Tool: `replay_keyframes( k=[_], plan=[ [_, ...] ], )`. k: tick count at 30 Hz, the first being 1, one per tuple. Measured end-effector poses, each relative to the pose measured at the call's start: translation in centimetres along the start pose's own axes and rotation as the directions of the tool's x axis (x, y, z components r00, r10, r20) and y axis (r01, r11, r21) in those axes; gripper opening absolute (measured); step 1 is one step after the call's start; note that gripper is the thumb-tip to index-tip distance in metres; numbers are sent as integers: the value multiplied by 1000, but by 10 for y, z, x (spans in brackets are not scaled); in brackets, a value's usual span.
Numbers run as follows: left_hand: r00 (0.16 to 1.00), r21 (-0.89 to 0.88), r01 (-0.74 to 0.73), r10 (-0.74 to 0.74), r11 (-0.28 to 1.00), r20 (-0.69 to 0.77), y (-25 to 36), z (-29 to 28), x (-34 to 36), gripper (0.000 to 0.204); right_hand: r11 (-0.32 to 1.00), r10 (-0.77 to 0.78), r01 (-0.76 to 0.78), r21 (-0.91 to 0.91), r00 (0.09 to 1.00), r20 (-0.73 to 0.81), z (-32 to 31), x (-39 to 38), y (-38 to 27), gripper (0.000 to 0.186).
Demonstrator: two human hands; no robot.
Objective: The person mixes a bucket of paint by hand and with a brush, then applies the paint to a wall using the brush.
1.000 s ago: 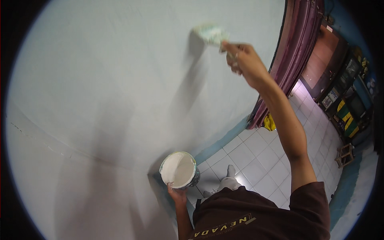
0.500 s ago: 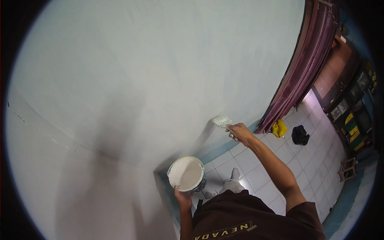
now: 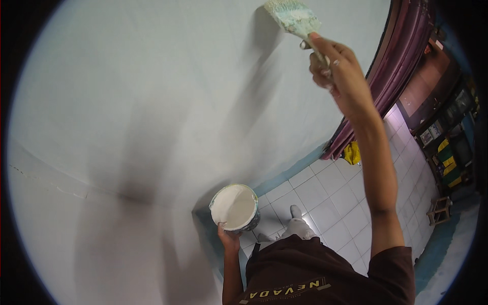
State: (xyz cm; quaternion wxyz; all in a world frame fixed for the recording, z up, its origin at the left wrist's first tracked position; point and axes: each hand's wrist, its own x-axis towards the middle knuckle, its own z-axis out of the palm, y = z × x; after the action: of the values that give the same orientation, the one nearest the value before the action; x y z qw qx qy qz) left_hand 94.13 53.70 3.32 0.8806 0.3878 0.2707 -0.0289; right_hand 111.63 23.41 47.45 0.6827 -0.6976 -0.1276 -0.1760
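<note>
My right hand (image 3: 340,71) is raised high by the pale wall (image 3: 168,61), closed on the handle of a wide paintbrush (image 3: 295,16) whose bristles are coated in whitish-green paint at the wall's surface, its shadow falling beside it. Low down near the wall's corner, my left hand (image 3: 229,235) grips the near side of a round bucket (image 3: 236,206) partly filled with white paint. The left hand's fingertips rest at the rim.
A purple curtain (image 3: 394,76) borders the wall at right. Below it lie a yellow bag (image 3: 351,151) and white floor tiles (image 3: 325,216). A dark shelving unit (image 3: 455,124) and a small wooden stool (image 3: 438,209) stand along the far right, beside a blue-bottomed wall.
My right hand went down with the brush about half a second ago and is now high again, further right than a second ago. The bucket has shifted only slightly in view.
</note>
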Motion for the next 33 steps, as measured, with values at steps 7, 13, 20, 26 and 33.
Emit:
replay_keyframes(
  k=[7,13,20,26,33],
  plan=[
    [1000,-38,-4,4,999,-7,-25,-19,18,56,951,308,-309,-26,951,-15,59,-87,208,52],
    [993,-90,-61,51,994,-110,-42,-14,17,69,659,736,-752,13,649,194,71,-150,307,43],
    [946,-186,-220,163,958,-279,-47,-1,19,62,507,527,-713,485,701,480,151,-57,205,23],
    [885,-185,-293,193,938,-424,-19,61,-17,65,570,378,-598,563,800,466,197,23,51,16],
    [835,-184,-286,150,941,-530,-18,84,-19,75,835,208,-381,396,886,414,248,47,200,31]
  ],
)
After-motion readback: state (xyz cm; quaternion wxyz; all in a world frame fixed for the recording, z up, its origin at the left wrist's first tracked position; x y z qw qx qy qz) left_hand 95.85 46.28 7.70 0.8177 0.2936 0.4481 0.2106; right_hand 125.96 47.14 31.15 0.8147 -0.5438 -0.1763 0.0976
